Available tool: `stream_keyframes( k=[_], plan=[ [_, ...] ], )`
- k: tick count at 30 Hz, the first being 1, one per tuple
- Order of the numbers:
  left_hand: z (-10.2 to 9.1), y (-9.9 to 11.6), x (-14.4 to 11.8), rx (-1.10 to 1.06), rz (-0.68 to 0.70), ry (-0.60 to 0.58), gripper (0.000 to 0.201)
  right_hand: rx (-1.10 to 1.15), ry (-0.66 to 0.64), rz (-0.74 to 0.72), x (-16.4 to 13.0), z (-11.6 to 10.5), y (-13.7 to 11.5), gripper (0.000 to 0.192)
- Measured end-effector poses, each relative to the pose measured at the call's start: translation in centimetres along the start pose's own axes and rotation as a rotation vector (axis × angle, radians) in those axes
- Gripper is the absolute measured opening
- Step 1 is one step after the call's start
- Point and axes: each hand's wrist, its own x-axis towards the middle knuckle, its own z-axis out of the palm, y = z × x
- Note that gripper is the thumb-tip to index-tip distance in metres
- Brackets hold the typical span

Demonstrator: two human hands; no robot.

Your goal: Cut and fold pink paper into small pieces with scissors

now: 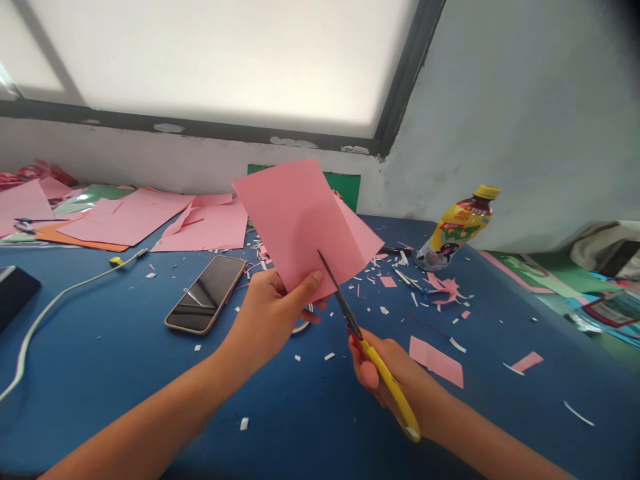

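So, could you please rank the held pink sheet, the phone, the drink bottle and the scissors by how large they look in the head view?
1. Pink sheet, clearly largest.
2. Scissors and phone look alike; the scissors are nearer, so unranked.
3. Drink bottle, farthest away.

Two hands are in view, the left hand [267, 313] and the right hand [387, 373], above the blue tabletop [310, 400]. There is one folded pink sheet [300, 223] and one pair of scissors [373, 357] with yellow handles. Left of the pink sheet lies one phone [206, 303], and farther left one white cable [60, 297]. Right of the pink sheet stands one yellow-capped bottle [457, 227]. One green sheet [345, 187] leans on the wall behind the pink sheet. Left of it lie several loose pink papers [125, 217], their number unclear where they overlap, and one orange sheet [75, 239] under them. Small paper scraps [435, 360] are too many to count.
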Motion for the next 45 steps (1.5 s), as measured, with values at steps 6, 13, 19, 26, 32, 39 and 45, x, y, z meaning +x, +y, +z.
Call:
stream_keyframes(
  k=[6, 13, 19, 26, 32, 39, 45],
  plan=[
    [-0.1, 0.0, 0.0, 0.011, 0.004, -0.001, 0.029, 0.045, -0.023, -0.002, -0.9, 0.1, -1.6, 0.025],
    [-0.2, -0.2, 0.1, 0.042, 0.014, -0.011, 0.031, 0.03, -0.028, -0.059, -0.8, 0.0, -1.4, 0.026],
    [-0.2, -0.2, 0.1, 0.033, 0.018, -0.018, 0.031, -0.085, -0.009, -0.096, -0.8, -0.5, -1.4, 0.023],
    [-0.2, -0.3, 0.0, -0.031, 0.03, -0.069, 0.025, -0.083, 0.007, -0.075, -0.6, -0.2, -0.7, 0.023],
    [0.3, -0.4, -0.5, -0.066, -0.012, -0.149, 0.022, 0.021, 0.012, -0.103, -1.3, -0.6, -1.4, 0.022],
    [1.0, -1.1, -1.1, -0.1, -0.014, -0.291, 0.02, 0.316, 0.082, -0.01, -1.0, 0.6, -0.1, 0.034],
    [1.2, -1.3, -1.4, -0.141, -0.033, -0.353, 0.018, 0.448, 0.115, -0.008, -0.9, 0.5, 0.6, 0.034]
  ],
)
